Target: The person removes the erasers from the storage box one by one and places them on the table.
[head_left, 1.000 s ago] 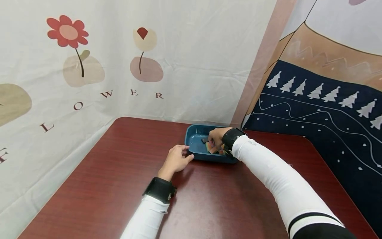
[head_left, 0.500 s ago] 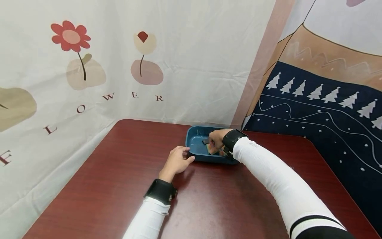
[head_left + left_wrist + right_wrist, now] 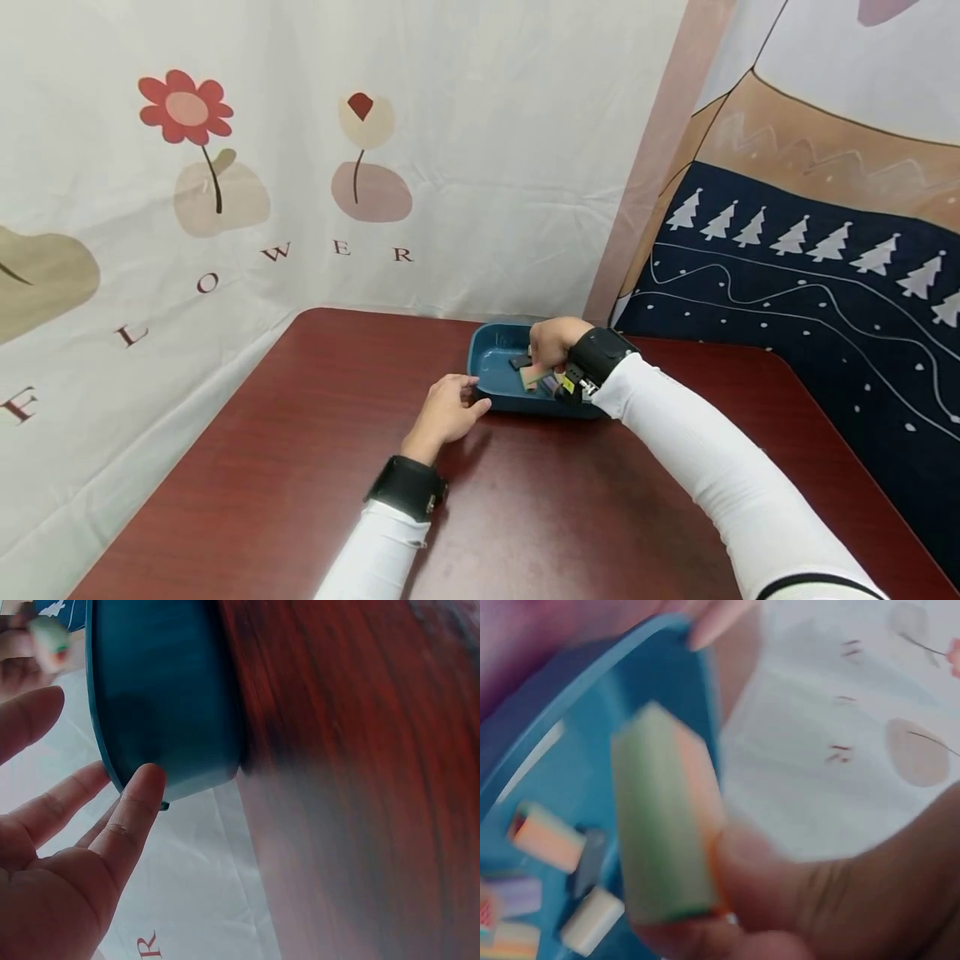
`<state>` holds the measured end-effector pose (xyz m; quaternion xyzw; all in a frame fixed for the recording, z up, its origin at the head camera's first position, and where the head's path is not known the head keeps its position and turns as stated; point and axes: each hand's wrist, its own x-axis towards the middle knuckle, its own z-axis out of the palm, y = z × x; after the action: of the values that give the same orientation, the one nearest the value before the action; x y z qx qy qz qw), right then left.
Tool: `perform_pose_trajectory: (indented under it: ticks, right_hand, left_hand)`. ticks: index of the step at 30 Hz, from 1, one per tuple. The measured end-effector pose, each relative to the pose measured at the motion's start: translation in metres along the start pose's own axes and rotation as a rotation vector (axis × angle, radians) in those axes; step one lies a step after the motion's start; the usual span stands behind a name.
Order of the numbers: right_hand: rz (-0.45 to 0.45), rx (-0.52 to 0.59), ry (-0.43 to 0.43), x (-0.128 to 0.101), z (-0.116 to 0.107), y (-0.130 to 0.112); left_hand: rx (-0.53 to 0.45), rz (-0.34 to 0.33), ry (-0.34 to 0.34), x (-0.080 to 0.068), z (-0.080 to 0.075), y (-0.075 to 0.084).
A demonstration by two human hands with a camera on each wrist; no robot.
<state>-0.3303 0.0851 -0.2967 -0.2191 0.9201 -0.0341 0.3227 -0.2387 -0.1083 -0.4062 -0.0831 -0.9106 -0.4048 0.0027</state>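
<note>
A blue rectangular plastic tub [image 3: 491, 367] stands near the back of the table. My right hand [image 3: 553, 342] is over it and pinches a small green-and-orange block [image 3: 660, 825], which looks like an eraser, between thumb and fingers. In the right wrist view, an orange block [image 3: 547, 838], a purple block [image 3: 516, 895], a whitish block [image 3: 592, 921] and a dark piece [image 3: 589, 862] lie inside the tub. My left hand [image 3: 444, 410] is at the tub's near left corner, its fingers extended and fingertips at the rim; the left wrist view shows them spread.
The dark red wood-grain table [image 3: 315, 450] extends in front of and left of the tub. Behind it hangs a white cloth [image 3: 495, 167] with flowers and letters. A navy cloth [image 3: 810, 308] with white trees hangs at the right.
My right hand has risen slightly, and more of the tub's contents shows below it. The left hand keeps its place at the corner. The head view has tilted up a little.
</note>
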Motion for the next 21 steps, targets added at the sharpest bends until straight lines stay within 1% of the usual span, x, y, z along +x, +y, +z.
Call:
perform_pose_trajectory:
  ticks: [2,5,7,8,10,13,17,19,21]
  right_hand:
    - [-0.058,0.047,-0.054,-0.009,-0.001,-0.001]
    - [-0.162,0.120,-0.170,-0.019,0.000,-0.002]
    - [-0.262,0.078,-0.203,-0.023,0.005,-0.002]
    - [-0.312,0.056,-0.204,-0.023,0.010,-0.003]
    - [-0.410,-0.004,-0.164,-0.024,0.023,-0.005]
    - [-0.500,-0.040,-0.102,-0.022,0.047,-0.007]
    - [-0.558,-0.007,-0.059,-0.015,0.075,-0.011]
    - [-0.606,-0.009,-0.006,-0.010,0.083,-0.011]
    - [-0.651,0.018,0.048,-0.006,0.089,-0.011]
  left_hand:
    - [-0.002,0.005,-0.001,0.000,0.001,-0.001]
    - [0.002,0.016,0.008,0.000,0.002,-0.002]
    - [0.003,0.022,0.015,0.001,0.002,-0.002]
    - [0.005,0.023,0.019,0.001,0.002,-0.003]
    - [0.009,0.028,0.023,0.001,0.003,-0.004]
    - [0.006,0.028,0.020,0.002,0.003,-0.004]
    - [0.007,0.018,0.006,0.004,0.003,-0.003]
    - [0.013,0.018,0.004,0.006,0.002,-0.003]
    - [0.021,0.023,0.008,0.007,0.001,-0.002]
